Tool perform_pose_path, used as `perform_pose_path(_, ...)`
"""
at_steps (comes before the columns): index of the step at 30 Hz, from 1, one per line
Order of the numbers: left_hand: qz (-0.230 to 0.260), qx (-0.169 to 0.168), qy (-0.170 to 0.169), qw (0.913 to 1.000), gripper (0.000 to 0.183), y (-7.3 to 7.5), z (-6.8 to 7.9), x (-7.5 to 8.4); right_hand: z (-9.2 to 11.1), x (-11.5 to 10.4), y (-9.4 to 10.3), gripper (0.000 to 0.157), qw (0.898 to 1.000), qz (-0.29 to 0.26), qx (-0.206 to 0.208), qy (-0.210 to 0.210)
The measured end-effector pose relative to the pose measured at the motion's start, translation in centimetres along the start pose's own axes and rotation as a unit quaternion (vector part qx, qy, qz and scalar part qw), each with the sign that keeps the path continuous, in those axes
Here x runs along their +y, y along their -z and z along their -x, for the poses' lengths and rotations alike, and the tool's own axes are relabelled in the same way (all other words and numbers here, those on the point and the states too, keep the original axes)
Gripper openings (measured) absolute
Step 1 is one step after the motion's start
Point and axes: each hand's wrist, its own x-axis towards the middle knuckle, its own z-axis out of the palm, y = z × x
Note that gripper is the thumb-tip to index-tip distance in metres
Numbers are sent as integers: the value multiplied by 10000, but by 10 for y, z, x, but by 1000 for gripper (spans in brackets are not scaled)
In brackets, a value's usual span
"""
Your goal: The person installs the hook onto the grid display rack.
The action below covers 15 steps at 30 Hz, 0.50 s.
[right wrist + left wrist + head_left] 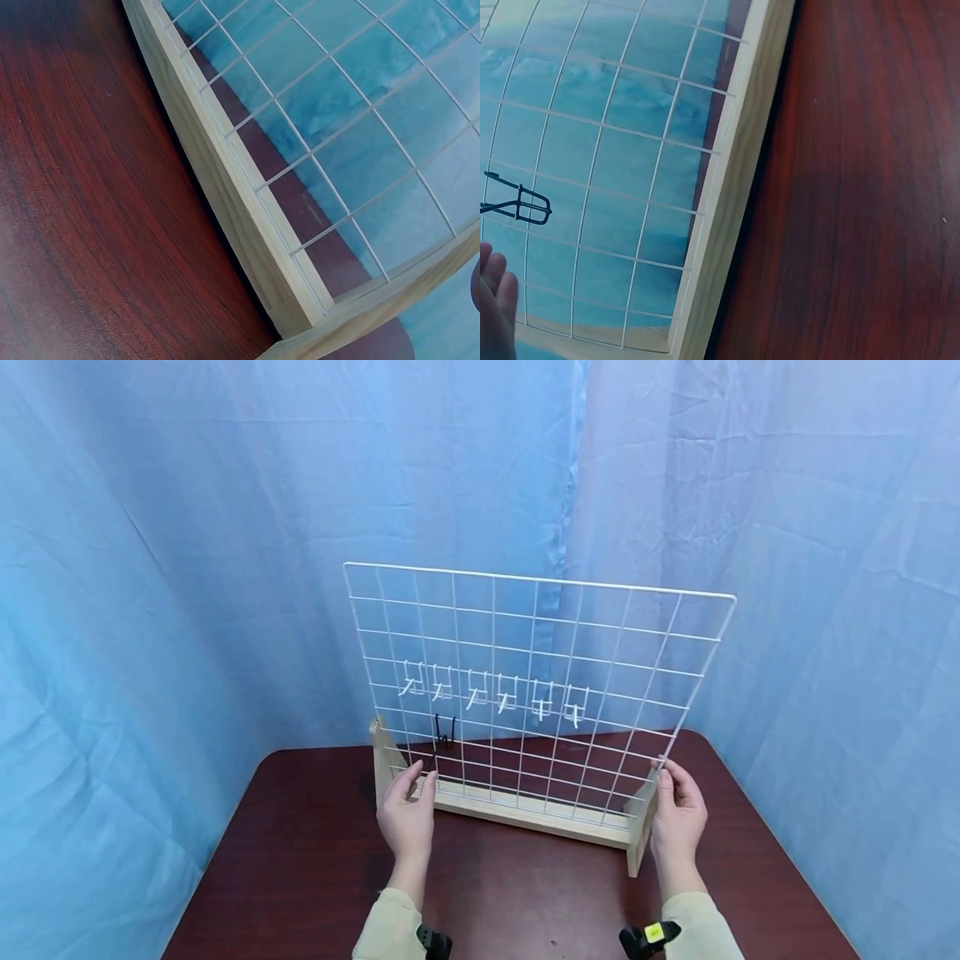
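Observation:
A white wire grid panel [538,580] stands leaning back in a wooden stand [525,820]. Several white hooks [507,700] hang in a row across its middle. Below them at the left hangs one black wire hook [446,739], also in the left wrist view, where the black hook [532,206] is just above the fingertips. My left hand [408,818] is in front of the grid's lower left, thumb and fingers apart, holding nothing. With thumb and fingers, my right hand [678,818] grips the stand's right wooden side piece [637,852] near its top.
The stand rests on a dark red-brown table [525,893]. Its left wooden side piece [381,760] rises beside my left hand. Blue curtains [225,568] hang behind the table and at both sides.

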Motion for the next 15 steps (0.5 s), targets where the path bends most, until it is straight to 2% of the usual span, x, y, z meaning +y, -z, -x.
perform_pose_path(5,-310,-433,-92,9985,27,11,4,-8,-2,5,6,27,9988,296,124,-382)
perform_pose_path(8,-498,-775,-344,9952,27,21,5,-11,0,2,10,30,9958,643,119,-646)
perform_pose_path(10,-682,-1010,-535,9911,28,28,5,-13,2,-3,12,33,9938,884,-19,-678)
perform_pose_path(13,-896,-1380,-774,9833,30,40,5,-17,6,-10,15,36,9906,1269,-267,-428)
perform_pose_path(15,-1055,-1589,-929,9772,32,48,5,-20,9,-13,18,36,9848,1693,-390,-3)
